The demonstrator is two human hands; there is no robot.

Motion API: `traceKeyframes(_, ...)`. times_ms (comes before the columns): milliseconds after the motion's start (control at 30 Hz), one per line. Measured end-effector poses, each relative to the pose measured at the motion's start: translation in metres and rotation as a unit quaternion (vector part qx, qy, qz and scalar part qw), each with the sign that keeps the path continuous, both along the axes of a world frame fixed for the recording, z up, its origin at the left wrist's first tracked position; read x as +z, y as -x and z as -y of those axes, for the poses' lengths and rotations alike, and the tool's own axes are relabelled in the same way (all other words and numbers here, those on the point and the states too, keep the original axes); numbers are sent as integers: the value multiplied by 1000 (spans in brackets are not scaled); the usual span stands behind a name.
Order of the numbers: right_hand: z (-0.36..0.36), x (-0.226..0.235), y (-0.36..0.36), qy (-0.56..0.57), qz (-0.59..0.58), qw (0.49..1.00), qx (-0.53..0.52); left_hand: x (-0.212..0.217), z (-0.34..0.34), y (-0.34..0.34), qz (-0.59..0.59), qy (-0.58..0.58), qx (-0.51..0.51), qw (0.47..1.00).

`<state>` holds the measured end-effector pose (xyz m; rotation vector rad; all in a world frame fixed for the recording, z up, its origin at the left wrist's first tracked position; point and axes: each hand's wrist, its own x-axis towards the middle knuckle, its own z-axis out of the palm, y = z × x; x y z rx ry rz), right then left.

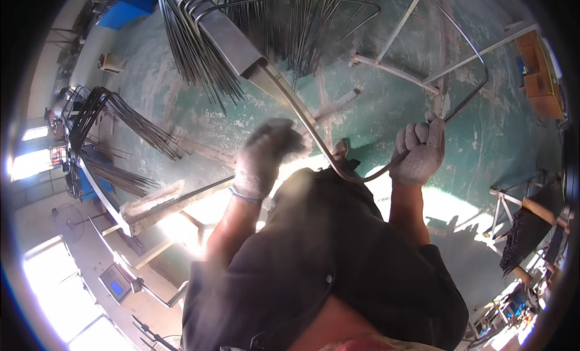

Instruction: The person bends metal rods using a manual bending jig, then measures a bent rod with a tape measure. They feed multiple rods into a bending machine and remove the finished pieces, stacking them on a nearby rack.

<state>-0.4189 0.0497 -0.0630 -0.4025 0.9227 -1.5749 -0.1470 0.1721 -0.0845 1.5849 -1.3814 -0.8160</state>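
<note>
A long bent metal rod (468, 98) runs through my gloved right hand (421, 147), whose fingers are wrapped round it. To the right it bends sharply and runs up to the far edge. In front of my body it curves round and rises along the square metal beam (232, 44). My gloved left hand (269, 151) is left of this rod and appears apart from it. Motion smears its fingers, so their pose is unclear.
Many bent rods (202, 61) hang over the beam, and more hang on a rack (109, 118) at the left. A metal frame (399, 73) stands at the far right, near brown cartons (538, 76). Dark rods (525, 233) rest on a stand at the right.
</note>
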Motion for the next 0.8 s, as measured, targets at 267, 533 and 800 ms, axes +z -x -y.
traceKeyframes(267,35,3,-44,-29,35,999,-7,52,9,63,-436,-125,16,891)
traceKeyframes(533,52,-4,-58,-4,42,998,43,60,47,80,-448,-53,228,863)
traceKeyframes(800,57,-30,-41,64,35,986,152,40,68,91,-359,38,279,890)
